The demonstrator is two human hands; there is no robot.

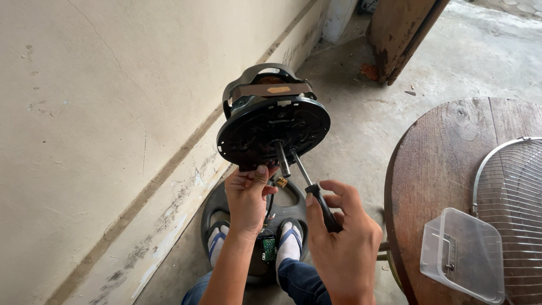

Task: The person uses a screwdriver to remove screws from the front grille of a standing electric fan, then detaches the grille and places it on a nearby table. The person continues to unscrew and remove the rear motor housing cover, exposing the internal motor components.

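- Your jeans (293,282): blue denim at the bottom edge of the view; both knees just visible below your forearms.
- Your right hand (341,237): closed in a fist round the black handle of a screwdriver (316,195); the thumb lies along the handle; the metal shaft runs up and to the left, its tip meeting the black disc beside the central spindle.
- Your left hand (248,195): fingers curled under the lower rim of the fan motor housing (274,127), thumb pressed on the front of the rim; the hand grips and steadies the unit.
- Your feet (291,240): in sandals with white socks, resting on the round dark fan base (220,206) on the floor; a small green circuit board (269,247) hangs between them on wires.
- Fan motor housing: a round black plate facing you, tilted slightly, with a short metal spindle (281,158) jutting from its centre; the grey motor body sits behind it; the whole unit is held in the air in front of the wall, above the base.
- Wooden table (446,169): round, dark brown, at your right; it bears a clear plastic container (463,254) near its front edge and a wire fan grille (508,192) just beyond, partly out of frame.
- Wall (113,113): cream plaster, scuffed near the floor, at your left.
- Concrete floor (361,113): grey; a worn wooden door (401,34) stands at the far end.
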